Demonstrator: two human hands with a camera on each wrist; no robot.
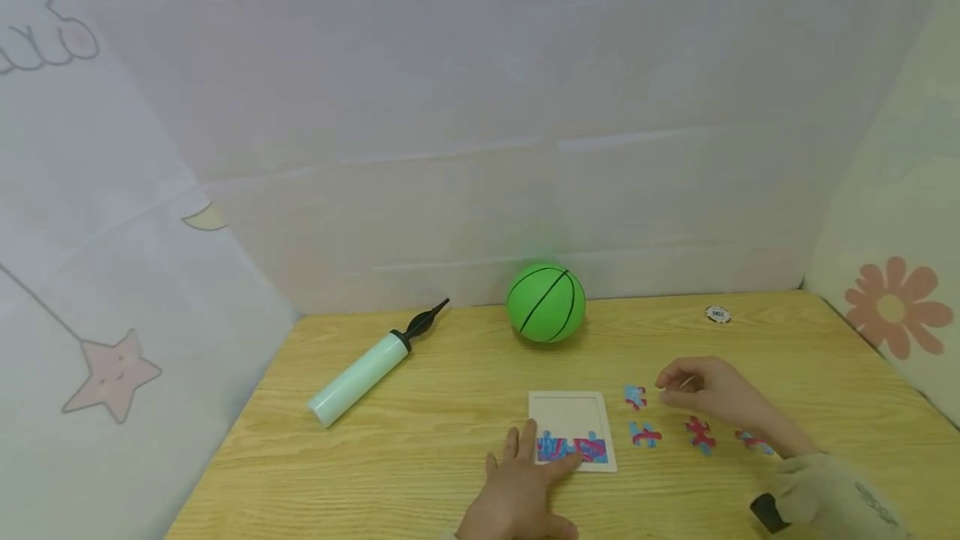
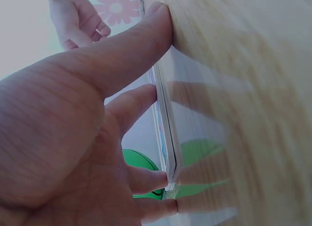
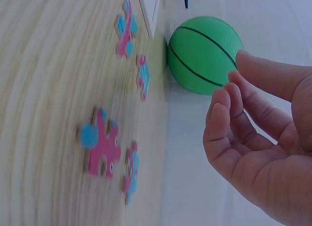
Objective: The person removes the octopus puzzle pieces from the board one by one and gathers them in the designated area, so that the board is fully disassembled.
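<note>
A white square puzzle tray (image 1: pixel 564 395) lies on the table with blue and pink joined pieces (image 1: pixel 592 449) along its near side. My left hand (image 1: pixel 513 494) rests at its near left corner, fingers spread; the index finger touches the joined pieces and other fingertips touch the tray's edge. My right hand (image 1: pixel 716 390) hovers over the table to the right of the tray, fingers loosely bent, thumb apart, holding nothing. Around it lie loose puzzle pieces: two beside the tray, one a blue-and-pink piece (image 1: pixel 644 435), a mostly pink piece (image 3: pixel 103 145) and another piece (image 1: pixel 753 442) partly under the forearm.
A green ball (image 1: pixel 546 303) with black lines sits at the back by the cloth wall. Left of it lies a pale green hand pump (image 1: pixel 360 377) with a black nozzle. A round chip (image 1: pixel 717 314) lies at the back right. A black object (image 1: pixel 768 512) shows by the right sleeve.
</note>
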